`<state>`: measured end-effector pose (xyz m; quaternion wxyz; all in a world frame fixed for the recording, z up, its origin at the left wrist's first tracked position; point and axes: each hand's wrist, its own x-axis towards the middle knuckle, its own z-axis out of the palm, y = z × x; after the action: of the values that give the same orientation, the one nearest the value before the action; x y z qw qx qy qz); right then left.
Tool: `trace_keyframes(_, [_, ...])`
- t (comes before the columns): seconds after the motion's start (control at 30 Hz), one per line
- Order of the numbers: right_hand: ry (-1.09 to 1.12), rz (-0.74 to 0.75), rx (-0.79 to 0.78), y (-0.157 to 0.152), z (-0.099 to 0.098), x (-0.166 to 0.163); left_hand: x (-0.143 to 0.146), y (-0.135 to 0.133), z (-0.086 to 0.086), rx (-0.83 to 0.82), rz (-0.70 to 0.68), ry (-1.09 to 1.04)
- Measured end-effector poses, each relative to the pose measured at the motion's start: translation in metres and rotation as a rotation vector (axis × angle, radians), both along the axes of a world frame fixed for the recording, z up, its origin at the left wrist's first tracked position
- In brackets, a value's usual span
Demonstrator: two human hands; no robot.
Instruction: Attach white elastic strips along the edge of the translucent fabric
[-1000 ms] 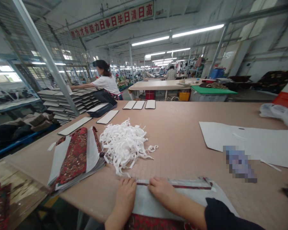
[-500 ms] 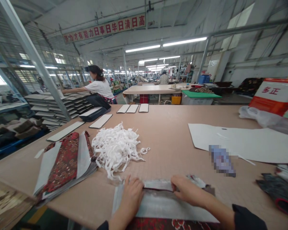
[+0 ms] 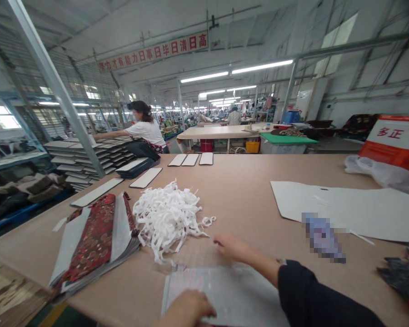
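Observation:
A grey-white fabric piece (image 3: 225, 290) lies flat at the near edge of the tan table (image 3: 245, 200). My left hand (image 3: 191, 311) rests on its near left part, fingers curled on the cloth. My right hand (image 3: 230, 247) reaches forward past the piece's far edge, close to the right side of a heap of white strips (image 3: 167, 218), fingers together and holding nothing that I can see. A dark sleeve covers my right forearm.
A stack of red patterned and grey fabric pieces (image 3: 92, 240) lies at the left. A large white sheet (image 3: 344, 209) and a blurred small object (image 3: 322, 238) lie at the right. Padded panels (image 3: 191, 160) lie farther back. A person (image 3: 145, 129) works at stacked panels (image 3: 75, 159).
Both hands left the piece's far edge. My right hand moved forward toward the white strips; my left hand drew back to the near part of the piece, which now lies flat.

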<state>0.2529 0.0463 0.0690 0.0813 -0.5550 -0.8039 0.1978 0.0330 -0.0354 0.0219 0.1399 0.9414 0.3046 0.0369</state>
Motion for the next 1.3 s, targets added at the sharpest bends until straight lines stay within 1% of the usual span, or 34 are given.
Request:
trace_keyframes(0.07, [0.008, -0.092, 0.095, 0.025, -0.018, -0.030, 0.010, 0.033, 0.021, 0.146, 0.206, -0.066])
trace_keyframes(0.1, [0.008, -0.127, 0.127, 0.034, -0.025, -0.042, 0.013, 0.050, 0.028, 0.247, 0.300, -0.063])
trace_keyframes(0.17, [0.010, -0.172, 0.157, 0.046, -0.034, -0.056, 0.011, 0.084, 0.030, 0.417, 0.408, 0.000])
trace_keyframes(0.23, [0.013, -0.183, 0.132, 0.052, -0.036, -0.052, 0.000, 0.114, 0.021, 0.517, 0.456, 0.070])
trace_keyframes(0.3, [0.016, -0.199, 0.081, 0.053, -0.034, -0.024, -0.016, 0.137, 0.009, 0.560, 0.538, 0.123])
trace_keyframes(0.33, [0.015, -0.216, 0.050, 0.052, -0.032, -0.002, -0.025, 0.146, 0.005, 0.569, 0.592, 0.148])
trace_keyframes(0.4, [0.009, -0.269, -0.011, 0.045, -0.026, 0.054, -0.038, 0.157, -0.001, 0.577, 0.679, 0.192])
trace_keyframes(0.43, [0.002, -0.316, -0.049, 0.039, -0.022, 0.084, -0.041, 0.160, -0.003, 0.576, 0.696, 0.209])
trace_keyframes(0.5, [-0.010, -0.426, -0.126, 0.022, -0.016, 0.140, -0.042, 0.164, -0.003, 0.565, 0.675, 0.226])
trace_keyframes(0.57, [-0.016, -0.500, -0.205, 0.002, -0.013, 0.179, -0.036, 0.166, -0.002, 0.524, 0.640, 0.239])
trace_keyframes(0.63, [0.002, -0.516, -0.276, -0.017, -0.014, 0.200, -0.029, 0.169, -0.001, 0.453, 0.645, 0.263])
trace_keyframes(0.7, [0.032, -0.513, -0.290, -0.031, -0.018, 0.211, -0.024, 0.172, 0.002, 0.386, 0.673, 0.288])
trace_keyframes(0.77, [0.011, -0.561, -0.241, -0.037, -0.023, 0.223, -0.023, 0.174, 0.005, 0.353, 0.680, 0.299])
trace_keyframes(0.87, [-0.131, -0.654, -0.117, -0.039, -0.028, 0.245, -0.023, 0.175, 0.009, 0.332, 0.666, 0.307])
trace_keyframes(0.93, [-0.217, -0.658, -0.040, -0.039, -0.027, 0.256, -0.021, 0.175, 0.012, 0.325, 0.675, 0.312])
trace_keyframes(1.03, [-0.273, -0.647, 0.013, -0.039, -0.020, 0.253, -0.015, 0.174, 0.014, 0.327, 0.710, 0.316])
trace_keyframes(1.1, [-0.265, -0.637, 0.034, -0.035, -0.012, 0.236, -0.010, 0.173, 0.015, 0.341, 0.719, 0.315])
trace_keyframes(1.17, [-0.223, -0.581, 0.086, -0.024, -0.004, 0.205, -0.005, 0.170, 0.016, 0.362, 0.713, 0.311])
trace_keyframes(1.2, [-0.181, -0.526, 0.119, -0.015, -0.001, 0.185, -0.003, 0.168, 0.016, 0.378, 0.708, 0.306])
trace_keyframes(1.3, [-0.020, -0.302, 0.182, 0.020, 0.004, 0.108, 0.003, 0.163, 0.017, 0.441, 0.695, 0.284])
